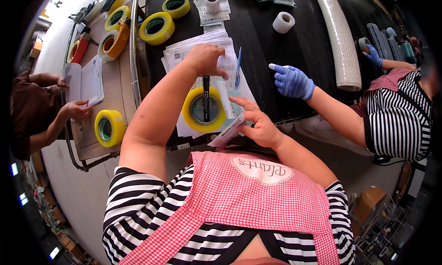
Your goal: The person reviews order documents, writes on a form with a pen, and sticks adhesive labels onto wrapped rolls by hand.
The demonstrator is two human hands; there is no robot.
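Observation:
Above a stack of printed sheets (pixel 172 58), my left hand (pixel 205 59) is open, its fingers curved apart and nothing seen in them. Just below it, a black marker (pixel 206 101) lies across a roll of yellow tape (pixel 188 109). My right hand (pixel 262 128) pinches a thin printed slip (pixel 226 134), tilted near the table's front edge. Its raised fingers come near a pale, translucent strip (pixel 225 98) beside the tape roll. A blue pen (pixel 238 67) rests on the sheets to the right of my left hand.
More yellow tape rolls (pixel 156 28) and small white label rolls (pixel 283 22) stand farther back. A long wrapped roll (pixel 340 44) lies on the right. One co-worker's gloved hand (pixel 292 82) reaches in from the right; another person's hands (pixel 76 109) hold papers at the left table.

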